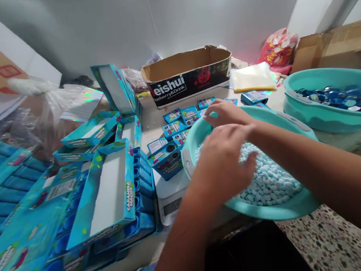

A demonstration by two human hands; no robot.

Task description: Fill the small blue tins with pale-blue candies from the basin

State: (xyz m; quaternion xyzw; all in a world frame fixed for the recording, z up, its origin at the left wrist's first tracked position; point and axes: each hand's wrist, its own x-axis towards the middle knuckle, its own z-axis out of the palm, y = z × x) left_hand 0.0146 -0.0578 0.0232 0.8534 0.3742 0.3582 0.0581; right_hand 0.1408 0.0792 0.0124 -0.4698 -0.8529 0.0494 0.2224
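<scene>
A teal basin [283, 210] in front of me holds a heap of small pale blue candy pellets [267, 182]. My left hand [222, 161] hovers over the basin's left side with its fingers curled down toward the pellets; whether it holds any is hidden. My right hand [226, 112] reaches across to the basin's far rim, fingers bent over the edge. Small blue tins [182, 120] lie on the table just beyond it.
Stacks of blue display boxes [108, 191] crowd the left. A white scale [169, 197] sits under the basin's left edge. A cut cardboard box [190, 75] stands at the back. A second teal basin [324, 114] with dark blue lids is at right.
</scene>
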